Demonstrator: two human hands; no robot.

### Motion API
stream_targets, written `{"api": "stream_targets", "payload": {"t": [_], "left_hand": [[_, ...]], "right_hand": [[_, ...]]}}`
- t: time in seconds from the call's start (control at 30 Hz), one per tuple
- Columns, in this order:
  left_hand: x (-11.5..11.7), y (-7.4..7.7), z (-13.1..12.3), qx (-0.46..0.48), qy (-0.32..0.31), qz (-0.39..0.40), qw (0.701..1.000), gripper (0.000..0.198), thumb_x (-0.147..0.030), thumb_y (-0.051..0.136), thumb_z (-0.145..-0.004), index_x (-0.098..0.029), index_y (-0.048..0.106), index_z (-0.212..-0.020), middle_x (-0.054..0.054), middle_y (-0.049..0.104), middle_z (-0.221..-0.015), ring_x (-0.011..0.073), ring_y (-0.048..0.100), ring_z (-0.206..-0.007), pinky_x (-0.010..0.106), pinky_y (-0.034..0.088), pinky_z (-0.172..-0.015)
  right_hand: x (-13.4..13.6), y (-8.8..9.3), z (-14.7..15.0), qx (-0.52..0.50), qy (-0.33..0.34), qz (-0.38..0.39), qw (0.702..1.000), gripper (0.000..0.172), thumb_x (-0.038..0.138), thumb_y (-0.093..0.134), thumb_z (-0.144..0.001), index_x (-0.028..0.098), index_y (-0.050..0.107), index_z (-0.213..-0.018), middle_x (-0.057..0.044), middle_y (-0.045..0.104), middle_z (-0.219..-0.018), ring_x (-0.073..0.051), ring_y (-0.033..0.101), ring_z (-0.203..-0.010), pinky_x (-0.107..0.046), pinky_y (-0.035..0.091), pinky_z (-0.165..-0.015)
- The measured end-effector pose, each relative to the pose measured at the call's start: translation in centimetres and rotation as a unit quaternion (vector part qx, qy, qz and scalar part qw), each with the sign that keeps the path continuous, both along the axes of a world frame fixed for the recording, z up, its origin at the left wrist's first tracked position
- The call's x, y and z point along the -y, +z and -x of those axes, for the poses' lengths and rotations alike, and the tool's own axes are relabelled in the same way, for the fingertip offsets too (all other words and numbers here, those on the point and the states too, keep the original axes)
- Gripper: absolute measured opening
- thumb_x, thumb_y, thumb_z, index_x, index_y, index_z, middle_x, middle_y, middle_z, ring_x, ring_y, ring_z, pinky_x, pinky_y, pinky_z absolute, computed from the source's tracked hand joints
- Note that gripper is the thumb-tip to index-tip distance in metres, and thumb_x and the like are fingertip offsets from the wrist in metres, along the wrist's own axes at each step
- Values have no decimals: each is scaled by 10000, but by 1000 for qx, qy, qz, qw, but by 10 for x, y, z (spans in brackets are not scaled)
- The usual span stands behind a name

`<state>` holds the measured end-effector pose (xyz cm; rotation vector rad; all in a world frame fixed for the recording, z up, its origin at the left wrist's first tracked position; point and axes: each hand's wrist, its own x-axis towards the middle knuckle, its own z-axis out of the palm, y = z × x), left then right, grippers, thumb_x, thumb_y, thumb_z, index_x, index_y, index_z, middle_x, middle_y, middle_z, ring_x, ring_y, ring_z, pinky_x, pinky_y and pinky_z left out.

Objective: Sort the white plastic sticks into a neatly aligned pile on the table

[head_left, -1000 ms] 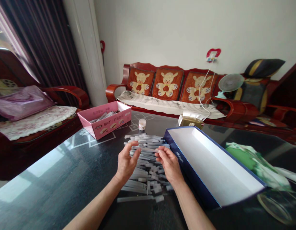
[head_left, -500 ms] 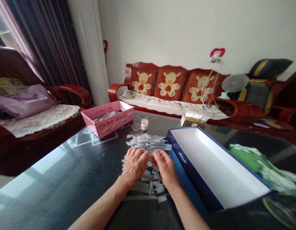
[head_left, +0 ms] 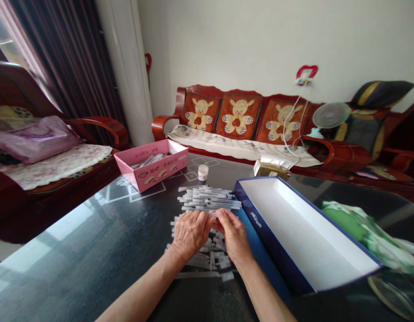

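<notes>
My left hand (head_left: 192, 232) and my right hand (head_left: 234, 235) meet over the middle of the dark table, fingers curled and pinching. Between their fingertips is a pale, see-through pen (head_left: 213, 214), mostly covered by the fingers. Just beyond the hands lies a pile of similar pens (head_left: 207, 197), pale barrels with dark ends, roughly side by side. Under and nearer than the hands, more loose pale pieces (head_left: 223, 261) are scattered, some short like caps. My hands hide part of them.
A long blue box with a white inside (head_left: 287, 223) stands to the right. At the back left is a pink box (head_left: 160, 170) holding more pens. A small white jar (head_left: 203, 172), a tissue pack (head_left: 270, 169) and a green-and-white bag (head_left: 357, 228) also rest on the table (head_left: 103, 250).
My hands have come slightly closer together at the fingertips, and the left has turned a little. The view has shifted slightly; the boxes and pile stay put.
</notes>
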<state>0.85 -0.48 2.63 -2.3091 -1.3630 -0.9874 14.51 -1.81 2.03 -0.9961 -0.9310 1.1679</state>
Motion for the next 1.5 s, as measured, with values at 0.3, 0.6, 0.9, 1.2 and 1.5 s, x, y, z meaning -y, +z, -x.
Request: {"api": "stream_targets", "payload": {"t": [0.3,0.6,0.9,1.2,1.5], "left_hand": [[0,-1,1,62,-66,19,996,325,-362,396,-959,-195,547,-725,-10,574,-604,122,517,-553,254,327,-559],[1,-8,-3,69,-30,-45,996,193,-284,447,-942,-187,590,-853,1,576,-639,138,533,-597,254,372,-578],[0,-8,-1,95,-119,29,988,236,-273,410,-960,-175,591,-845,-11,577,-621,93,542,-537,197,388,-534],[-2,-12,2,113,-119,20,986,215,-275,402,-962,-167,573,-1034,19,646,-726,103,607,-633,190,442,-600],[-19,-16,19,64,-27,10,998,212,-239,411,-944,-187,577,-1066,34,648,-817,158,583,-762,263,441,-732]], "right_hand": [[1,6,-7,-17,51,-31,998,207,387,664,-797,210,677,-903,-44,713,-996,-200,646,-919,-363,501,-881],[4,6,21,-186,-22,35,982,252,328,777,-678,212,645,-858,-12,734,-904,-141,659,-802,-269,510,-747],[0,9,6,-145,-51,16,988,252,369,770,-679,204,689,-851,-24,745,-869,-165,669,-836,-301,497,-790],[-13,16,-41,-46,-147,-42,987,314,424,663,-763,213,646,-995,-34,728,-840,-200,674,-865,-406,476,-876],[-5,0,-34,435,-50,-131,889,215,180,528,-762,226,670,-916,-45,703,-958,-207,641,-918,-313,475,-852]]}}
